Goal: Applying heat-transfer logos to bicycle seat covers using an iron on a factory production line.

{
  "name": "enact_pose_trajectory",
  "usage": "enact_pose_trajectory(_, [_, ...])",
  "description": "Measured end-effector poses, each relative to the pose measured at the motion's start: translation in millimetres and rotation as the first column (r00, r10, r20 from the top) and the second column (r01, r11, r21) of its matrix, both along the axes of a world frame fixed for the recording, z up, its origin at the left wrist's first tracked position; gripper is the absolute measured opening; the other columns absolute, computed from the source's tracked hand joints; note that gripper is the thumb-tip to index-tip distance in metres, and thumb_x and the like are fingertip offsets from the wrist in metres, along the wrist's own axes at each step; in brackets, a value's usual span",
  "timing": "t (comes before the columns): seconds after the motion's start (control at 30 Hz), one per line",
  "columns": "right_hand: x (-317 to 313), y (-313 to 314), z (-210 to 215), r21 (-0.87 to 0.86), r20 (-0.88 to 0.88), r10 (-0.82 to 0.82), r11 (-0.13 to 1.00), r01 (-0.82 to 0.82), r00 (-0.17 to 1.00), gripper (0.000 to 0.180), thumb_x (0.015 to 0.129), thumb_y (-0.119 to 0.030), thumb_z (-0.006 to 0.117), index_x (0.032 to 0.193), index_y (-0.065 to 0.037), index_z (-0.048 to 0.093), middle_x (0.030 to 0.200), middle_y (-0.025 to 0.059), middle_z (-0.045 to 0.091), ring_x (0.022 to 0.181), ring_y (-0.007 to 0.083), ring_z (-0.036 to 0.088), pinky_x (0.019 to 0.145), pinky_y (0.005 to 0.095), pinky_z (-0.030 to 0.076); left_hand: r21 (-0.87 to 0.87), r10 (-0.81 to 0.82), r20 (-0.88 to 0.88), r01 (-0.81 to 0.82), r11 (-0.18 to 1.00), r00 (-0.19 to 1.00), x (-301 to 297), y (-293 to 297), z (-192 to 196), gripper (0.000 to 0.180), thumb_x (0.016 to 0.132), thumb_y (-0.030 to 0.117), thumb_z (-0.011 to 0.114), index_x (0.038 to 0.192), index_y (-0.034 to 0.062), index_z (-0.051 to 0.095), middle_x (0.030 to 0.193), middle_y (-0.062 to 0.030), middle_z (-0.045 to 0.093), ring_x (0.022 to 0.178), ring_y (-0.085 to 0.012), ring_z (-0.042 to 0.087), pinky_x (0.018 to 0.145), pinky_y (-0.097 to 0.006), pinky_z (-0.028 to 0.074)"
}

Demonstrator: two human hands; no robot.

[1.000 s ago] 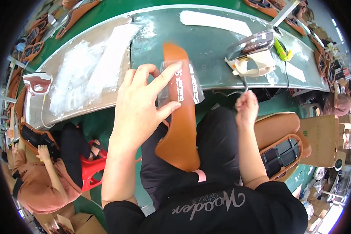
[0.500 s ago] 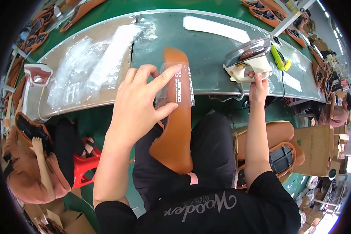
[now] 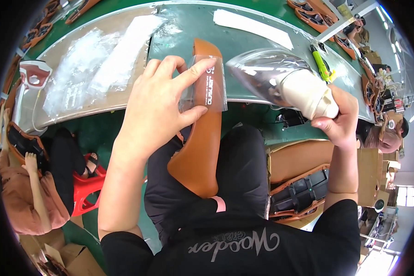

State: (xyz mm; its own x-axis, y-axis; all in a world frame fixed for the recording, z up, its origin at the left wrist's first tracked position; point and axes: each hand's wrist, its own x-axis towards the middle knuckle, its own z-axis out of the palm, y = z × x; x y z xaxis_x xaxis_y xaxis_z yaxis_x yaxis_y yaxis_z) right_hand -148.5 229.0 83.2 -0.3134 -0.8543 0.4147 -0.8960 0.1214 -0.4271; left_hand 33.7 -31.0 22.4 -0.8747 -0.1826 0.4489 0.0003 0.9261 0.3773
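Note:
A curved orange-brown leather-look part (image 3: 197,158) rests across my lap, its upper end leaning at the table's edge. Over its upper stretch lies a clear plastic film (image 3: 220,94) with white print. My left hand (image 3: 163,92) pinches this film, thumb and index finger pressing it against the part. To the right, my right hand (image 3: 342,115) is wrapped round the handle of a cream-coloured clothes iron (image 3: 303,92). The iron is raised over the table's near edge, tilted, its shiny soleplate turned toward the part and apart from the film.
Clear plastic sheets (image 3: 85,69) and a white strip (image 3: 253,28) lie on the long table (image 3: 179,50). A green-yellow tool (image 3: 321,64) lies behind the iron. Another iron (image 3: 34,74) stands far left. A carton (image 3: 280,146) of brown parts is by my right leg. A co-worker (image 3: 27,193) sits at left.
My right hand has lifted the iron off the table and tilted it, soleplate now turned toward the part. My left hand still presses the film in place.

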Motion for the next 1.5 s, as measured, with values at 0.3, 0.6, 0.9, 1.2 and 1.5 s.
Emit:
enact_pose_trajectory(0.3, [11,-28,19,0.247,-0.286,0.251,0.952,-0.182,0.925,0.054,0.057,-0.039,0.082,0.085,0.001,0.060,0.069,0.0125,0.058,0.064,0.0331,0.058,0.057,0.0363,0.044,0.026,-0.009,0.009,0.009,1.000,1.000,-2,1,0,0.073,0.060,0.011,0.075,0.128,0.0252,0.053,0.102,-0.0090,0.051,0.096,-0.0283,0.048,0.086,-0.037,0.042])
enact_pose_trajectory(0.6, [14,-39,21,0.279,-0.258,0.299,0.933,-0.226,0.919,0.048,0.060,-0.039,0.079,0.081,0.000,0.059,0.066,0.0108,0.056,0.060,0.0328,0.055,0.054,0.0371,0.042,0.018,-0.016,0.001,0.016,1.000,1.000,-3,-1,-2,0.071,0.061,0.012,0.074,0.127,0.0249,0.053,0.102,-0.0097,0.051,0.096,-0.0286,0.048,0.086,-0.037,0.042])
enact_pose_trajectory(0.9, [16,-48,22,0.316,-0.276,0.328,0.919,-0.237,0.903,0.041,0.062,-0.036,0.079,0.079,-0.004,0.060,0.065,0.0090,0.055,0.059,0.0316,0.054,0.052,0.0367,0.041,0.031,-0.032,-0.012,0.032,0.999,0.999,-3,-2,-4,0.069,0.061,0.012,0.074,0.126,0.0226,0.054,0.102,-0.0103,0.051,0.097,-0.0295,0.048,0.087,-0.038,0.041])
enact_pose_trajectory(1.2, [13,-49,24,0.318,-0.328,0.296,0.929,-0.190,0.897,0.045,0.058,-0.036,0.081,0.079,-0.003,0.059,0.065,0.0107,0.055,0.061,0.0335,0.055,0.054,0.0371,0.042,0.079,-0.048,-0.027,0.050,0.996,0.999,-4,-4,-7,0.072,0.060,0.012,0.075,0.128,0.0229,0.053,0.103,-0.0101,0.051,0.097,-0.0296,0.047,0.088,-0.038,0.040])
enact_pose_trajectory(1.5, [4,-49,22,0.226,-0.315,0.247,0.957,-0.181,0.916,0.047,0.056,-0.031,0.083,0.080,0.000,0.058,0.066,0.0130,0.053,0.060,0.0351,0.051,0.053,0.0366,0.041,0.115,-0.049,-0.020,0.051,0.992,0.999,-3,-4,-11,0.085,0.058,0.011,0.076,0.136,0.0240,0.044,0.111,-0.0114,0.050,0.102,-0.0311,0.046,0.092,-0.039,0.039])
